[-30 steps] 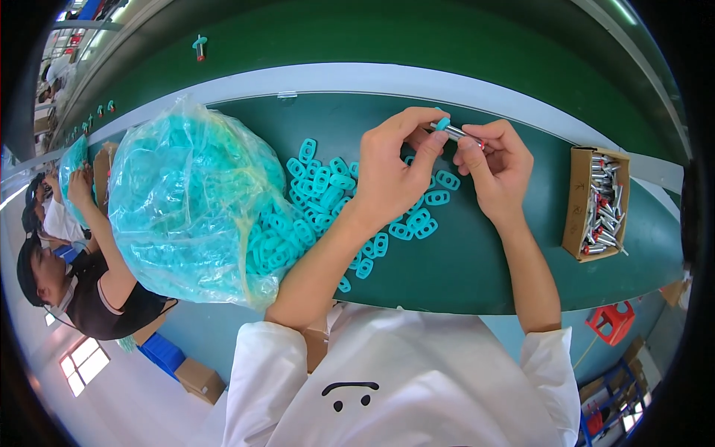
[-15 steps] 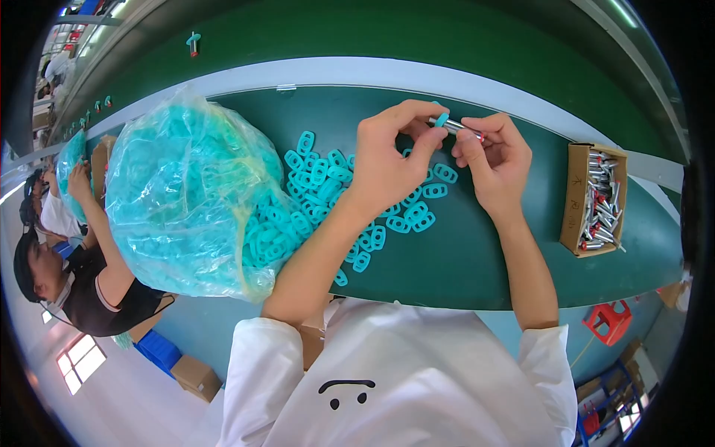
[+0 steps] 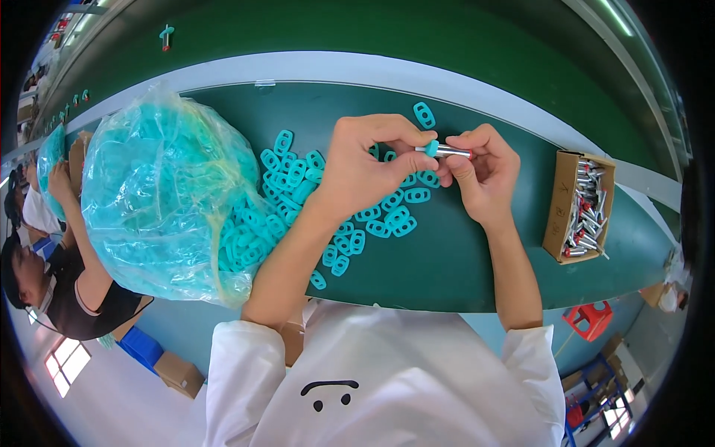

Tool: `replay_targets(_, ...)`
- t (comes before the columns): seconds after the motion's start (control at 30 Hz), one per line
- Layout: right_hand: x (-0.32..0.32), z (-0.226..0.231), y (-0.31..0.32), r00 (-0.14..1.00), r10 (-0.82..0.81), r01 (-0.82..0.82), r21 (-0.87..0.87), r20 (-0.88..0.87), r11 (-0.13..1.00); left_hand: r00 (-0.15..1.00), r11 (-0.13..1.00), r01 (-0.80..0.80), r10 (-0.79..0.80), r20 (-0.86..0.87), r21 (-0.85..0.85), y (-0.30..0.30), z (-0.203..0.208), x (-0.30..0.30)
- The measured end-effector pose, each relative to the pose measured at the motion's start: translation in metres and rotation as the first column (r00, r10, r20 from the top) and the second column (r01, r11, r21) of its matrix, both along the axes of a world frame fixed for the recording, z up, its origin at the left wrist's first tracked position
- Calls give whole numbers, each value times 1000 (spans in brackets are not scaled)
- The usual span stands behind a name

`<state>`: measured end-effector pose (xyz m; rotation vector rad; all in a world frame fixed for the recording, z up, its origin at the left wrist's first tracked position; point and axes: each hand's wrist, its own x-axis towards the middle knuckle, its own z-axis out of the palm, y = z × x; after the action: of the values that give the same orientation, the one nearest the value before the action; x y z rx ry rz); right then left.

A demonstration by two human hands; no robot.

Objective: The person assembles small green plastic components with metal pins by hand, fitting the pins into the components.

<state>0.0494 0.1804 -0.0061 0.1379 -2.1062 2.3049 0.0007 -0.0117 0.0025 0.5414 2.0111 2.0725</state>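
Between my two hands is a silver metal cylinder (image 3: 453, 151) with a red end, held nearly level above the table. A turquoise plastic piece (image 3: 431, 148) sits around its left end. My left hand (image 3: 372, 156) pinches at that piece with thumb and forefinger. My right hand (image 3: 484, 175) is closed on the cylinder near its red end, the fingers partly hiding it. Under and beside my left hand lie loose turquoise oval pieces (image 3: 402, 226) with holes in them. One more oval piece (image 3: 424, 115) lies just beyond my fingertips.
A big clear bag (image 3: 164, 201) of turquoise pieces spills over the table's left side. To the right stands a cardboard box (image 3: 558, 208) of metal cylinders. Behind a pale rail (image 3: 335, 63) runs a green belt carrying an assembled piece (image 3: 167, 37). A co-worker (image 3: 74, 276) is at the left.
The cylinder has turned from slanting to nearly level, with my hands moving slightly nearer. The oval piece beyond my fingers has come into fuller view. The whole view has shifted a little.
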Motion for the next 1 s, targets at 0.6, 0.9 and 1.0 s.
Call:
replay_targets(0.6, 2, -1, -12, 968, -151, 185, 168, -199, 968, 998, 991, -45, 38, -54, -126, 12, -3, 2)
replay_targets(0.9, 2, -3, -12, 972, -195, 220, 205, -134, 954, 995, 981, -71, 57, -81, -181, 13, 0, 2)
replay_targets(1.0, 2, -4, -12, 970, -188, 218, 210, -155, 953, 993, 980, -85, 69, -95, -177, 13, -2, 2)
